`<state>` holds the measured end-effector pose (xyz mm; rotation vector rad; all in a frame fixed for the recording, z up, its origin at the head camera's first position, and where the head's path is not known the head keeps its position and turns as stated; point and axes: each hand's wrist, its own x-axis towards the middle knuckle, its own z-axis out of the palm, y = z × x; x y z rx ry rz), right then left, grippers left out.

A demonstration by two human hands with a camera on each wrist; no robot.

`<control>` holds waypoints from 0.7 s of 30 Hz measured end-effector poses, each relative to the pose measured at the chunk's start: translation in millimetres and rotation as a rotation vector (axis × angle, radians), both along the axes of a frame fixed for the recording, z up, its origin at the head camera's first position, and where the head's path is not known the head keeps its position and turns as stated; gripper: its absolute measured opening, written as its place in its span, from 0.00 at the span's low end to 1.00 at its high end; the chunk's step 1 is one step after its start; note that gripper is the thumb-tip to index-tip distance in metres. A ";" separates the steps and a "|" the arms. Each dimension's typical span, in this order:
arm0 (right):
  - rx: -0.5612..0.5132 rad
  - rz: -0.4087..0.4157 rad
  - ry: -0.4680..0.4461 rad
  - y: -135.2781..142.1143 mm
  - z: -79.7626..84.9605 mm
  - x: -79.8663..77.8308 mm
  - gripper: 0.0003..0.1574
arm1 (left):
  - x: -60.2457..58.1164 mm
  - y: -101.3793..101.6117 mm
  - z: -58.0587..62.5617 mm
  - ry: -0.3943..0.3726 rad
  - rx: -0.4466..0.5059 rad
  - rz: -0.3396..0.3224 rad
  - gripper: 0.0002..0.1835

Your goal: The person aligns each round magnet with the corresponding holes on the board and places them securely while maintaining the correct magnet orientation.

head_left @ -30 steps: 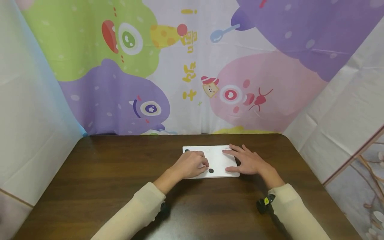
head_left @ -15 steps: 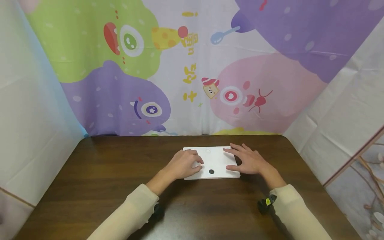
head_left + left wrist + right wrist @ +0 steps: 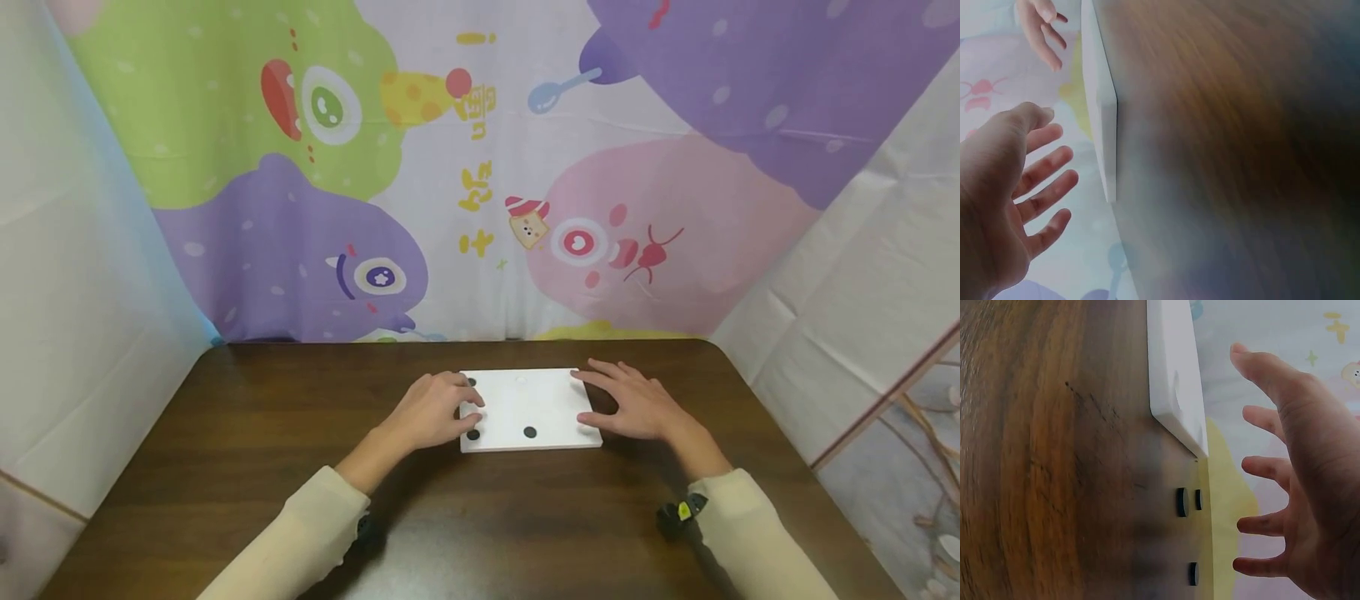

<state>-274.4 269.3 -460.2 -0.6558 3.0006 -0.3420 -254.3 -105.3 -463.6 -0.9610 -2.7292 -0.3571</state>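
In the head view a flat white board (image 3: 551, 408) lies on the table. One black disc (image 3: 530, 432) sits near the middle of its front edge, another black disc (image 3: 473, 434) at its front left corner, and a third black disc (image 3: 472, 382) at the back left. A pale round mark (image 3: 521, 379) shows near the back edge. My left hand (image 3: 431, 410) is held over the board's left end, fingers spread and holding nothing, as the left wrist view confirms. Over the right end hovers my right hand (image 3: 633, 404), its fingers apart and nothing in them.
Beyond the board's end, the right wrist view shows three more black discs (image 3: 1182, 502) on the brown wooden table (image 3: 300, 433); the right hand hides them in the head view. A printed cartoon curtain (image 3: 480, 167) hangs along the table's back edge.
My left hand has moved left from the middle of the board and its fingers have loosened, uncovering the front left disc. My right hand has shifted slightly right.
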 end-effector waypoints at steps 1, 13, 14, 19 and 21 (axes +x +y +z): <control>0.000 0.000 0.009 0.6 0.1 0.2 0.52 | 0.5 -2.4 -0.2 0.014 0.002 0.003 0.10; 0.018 -0.003 0.029 1.5 -5.0 1.9 0.52 | 1.1 -18.0 -2.9 -0.010 0.023 0.031 0.19; 0.019 -0.006 0.029 1.8 -5.5 2.3 0.52 | 1.3 -19.0 -3.4 -0.017 0.020 0.030 0.21; 0.029 -0.018 0.031 2.6 -7.2 4.0 0.52 | 2.2 -22.7 -6.3 -0.123 -0.001 0.037 0.33; 0.034 -0.019 0.030 2.7 -7.9 4.7 0.52 | 2.6 -23.7 -7.4 -0.180 -0.002 0.044 0.37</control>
